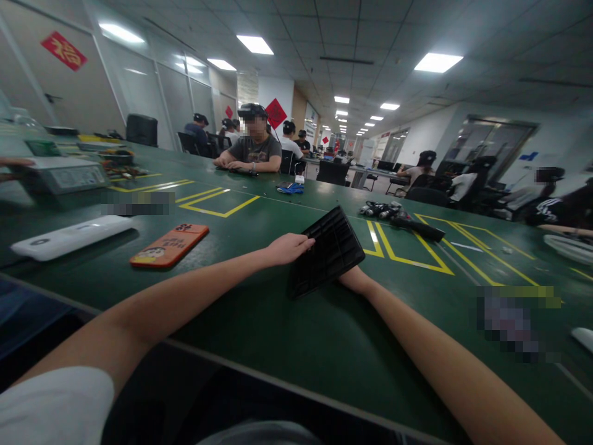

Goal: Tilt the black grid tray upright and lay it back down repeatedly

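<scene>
A thin black tray point(331, 247), divided into shallow rectangular compartments, is held tilted above the green table point(278, 346). My left hand point(291, 248) is closed at its left edge, thumb and fingers pressed together there. From below, my right hand point(356, 279) grips the tray's lower right side; most of its fingers are hidden behind the tray. I cannot make out anything lying in the compartments. To the left of my hands, an orange phone case point(170, 246) with a cartoon picture rests on the table.
A long white device point(74, 238) lies at left, near a box point(65, 175). Yellow tape outlines point(417, 262) mark the tabletop. Dark cylindrical items point(421, 228) and metal parts point(380, 210) lie right of the tray. Across the table sits a person point(254, 148); a blue item point(290, 188) lies nearby.
</scene>
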The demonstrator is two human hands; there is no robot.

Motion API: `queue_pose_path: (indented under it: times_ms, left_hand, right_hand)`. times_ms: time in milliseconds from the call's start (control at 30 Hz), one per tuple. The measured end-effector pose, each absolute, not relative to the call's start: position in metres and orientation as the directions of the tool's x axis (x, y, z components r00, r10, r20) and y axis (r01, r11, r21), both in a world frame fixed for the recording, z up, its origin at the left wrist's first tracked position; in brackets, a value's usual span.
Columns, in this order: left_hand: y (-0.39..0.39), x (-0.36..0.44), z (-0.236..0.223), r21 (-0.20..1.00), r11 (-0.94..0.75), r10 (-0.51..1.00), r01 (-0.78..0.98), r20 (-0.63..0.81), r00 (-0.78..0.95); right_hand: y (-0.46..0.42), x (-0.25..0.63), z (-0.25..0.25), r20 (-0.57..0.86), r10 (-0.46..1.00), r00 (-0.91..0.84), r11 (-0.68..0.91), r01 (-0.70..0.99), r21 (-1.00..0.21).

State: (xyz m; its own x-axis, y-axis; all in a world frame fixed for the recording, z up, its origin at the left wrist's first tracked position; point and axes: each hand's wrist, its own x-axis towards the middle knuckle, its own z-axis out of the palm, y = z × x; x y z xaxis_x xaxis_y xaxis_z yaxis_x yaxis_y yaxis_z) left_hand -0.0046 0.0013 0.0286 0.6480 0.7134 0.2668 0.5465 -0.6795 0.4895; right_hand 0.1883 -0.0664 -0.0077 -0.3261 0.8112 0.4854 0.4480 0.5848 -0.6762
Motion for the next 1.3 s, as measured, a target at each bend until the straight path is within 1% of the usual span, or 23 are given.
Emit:
queue_pose_path:
  times_ms: [100,300,533,600,633,667,733,767,800,833,867,900,933,967,1033,1100,1167,1233,1300]
  left_hand:
    - [0.001,-0.005,0.029,0.503,-0.66,0.734,0.558,0.275,0.621]
    - [0.0,-0.005,0.028,0.516,-0.699,0.676,0.494,0.255,0.691]
    - [0.001,-0.002,0.026,0.536,-0.66,0.721,0.526,0.258,0.643]
    - [0.002,-0.002,0.028,0.573,-0.647,0.728,0.504,0.266,0.632]
    - [0.002,-0.002,0.029,0.626,-0.608,0.75,0.488,0.253,0.611]
    - [0.002,-0.002,0.031,0.706,-0.536,0.785,0.462,0.216,0.58]
    - [0.002,-0.002,0.035,0.889,-0.288,0.854,0.355,0.071,0.516]
    - [0.002,-0.002,0.036,0.951,-0.14,0.867,0.274,-0.017,0.499]
    - [0.002,-0.002,0.038,0.98,-0.007,0.863,0.198,-0.094,0.497]
    - [0.002,-0.003,0.039,0.986,0.086,0.851,0.141,-0.146,0.505]
    - [0.001,-0.003,0.04,0.985,0.127,0.841,0.115,-0.169,0.514]
    - [0.001,-0.004,0.04,0.985,0.118,0.836,0.126,-0.167,0.522]
    - [0.0,-0.004,0.04,0.984,0.065,0.831,0.168,-0.147,0.536]
    - [0.0,-0.005,0.039,0.973,-0.022,0.822,0.229,-0.113,0.559]
    - [0.0,-0.006,0.036,0.913,-0.235,0.778,0.334,-0.029,0.627]
    - [0.002,-0.008,0.033,0.824,-0.418,0.721,0.381,0.046,0.691]
    - [0.004,-0.009,0.029,0.729,-0.559,0.68,0.396,0.129,0.722]
    - [0.006,-0.009,0.026,0.612,-0.672,0.646,0.417,0.209,0.734]
    - [0.009,-0.01,0.024,0.489,-0.746,0.625,0.452,0.281,0.728]
  right_hand:
    - [-0.066,0.188,-0.008,0.48,0.813,-0.33,0.583,0.451,-0.676]
    - [-0.065,0.19,-0.009,0.479,0.81,-0.338,0.587,0.461,-0.666]
    - [-0.064,0.191,-0.01,0.469,0.815,-0.34,0.579,0.463,-0.671]
    - [-0.063,0.192,-0.011,0.472,0.813,-0.34,0.582,0.464,-0.668]
    - [-0.063,0.192,-0.011,0.474,0.812,-0.34,0.583,0.464,-0.667]
    - [-0.063,0.192,-0.011,0.477,0.811,-0.339,0.585,0.464,-0.666]
    - [-0.063,0.19,-0.01,0.48,0.809,-0.34,0.588,0.465,-0.662]
    - [-0.063,0.189,-0.01,0.486,0.806,-0.337,0.592,0.466,-0.658]
    - [-0.063,0.189,-0.009,0.492,0.803,-0.336,0.596,0.466,-0.654]
    - [-0.064,0.188,-0.009,0.499,0.799,-0.335,0.601,0.466,-0.65]
    - [-0.064,0.188,-0.009,0.504,0.796,-0.336,0.605,0.467,-0.645]
    - [-0.064,0.188,-0.009,0.507,0.793,-0.338,0.609,0.468,-0.64]
    - [-0.064,0.188,-0.009,0.506,0.791,-0.344,0.612,0.469,-0.637]
    - [-0.064,0.189,-0.008,0.502,0.791,-0.35,0.612,0.469,-0.636]
    - [-0.064,0.19,-0.008,0.489,0.794,-0.36,0.608,0.47,-0.64]
    - [-0.065,0.19,-0.008,0.477,0.798,-0.367,0.602,0.47,-0.646]
    - [-0.064,0.19,-0.009,0.484,0.792,-0.373,0.611,0.468,-0.639]
    - [-0.061,0.19,-0.012,0.507,0.777,-0.372,0.629,0.469,-0.619]
    - [-0.055,0.193,-0.018,0.538,0.765,-0.354,0.642,0.486,-0.592]
